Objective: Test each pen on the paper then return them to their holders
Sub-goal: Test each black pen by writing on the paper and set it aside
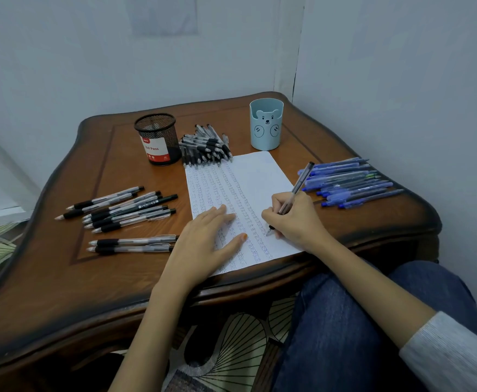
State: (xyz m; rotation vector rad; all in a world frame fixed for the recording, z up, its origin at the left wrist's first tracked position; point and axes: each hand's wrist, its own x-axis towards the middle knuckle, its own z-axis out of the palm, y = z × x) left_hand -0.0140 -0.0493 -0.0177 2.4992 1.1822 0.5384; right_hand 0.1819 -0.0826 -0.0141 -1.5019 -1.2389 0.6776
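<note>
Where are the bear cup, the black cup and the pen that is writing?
bear cup [266, 120]: head view, on the bear's face on its front.
black cup [173, 148]: head view, on the mesh wall beside the label.
pen [298, 185]: head view, on the clear barrel above the right hand [294, 219].

"Ball Pens" on the black mesh holder's [158, 140] white-and-red label, smaller print unreadable

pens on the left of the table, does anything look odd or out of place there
One does: a dark solid-barrelled pen lies among the clear pens with black grips, the only one there that is not see-through. The rest lie roughly parallel.
</note>
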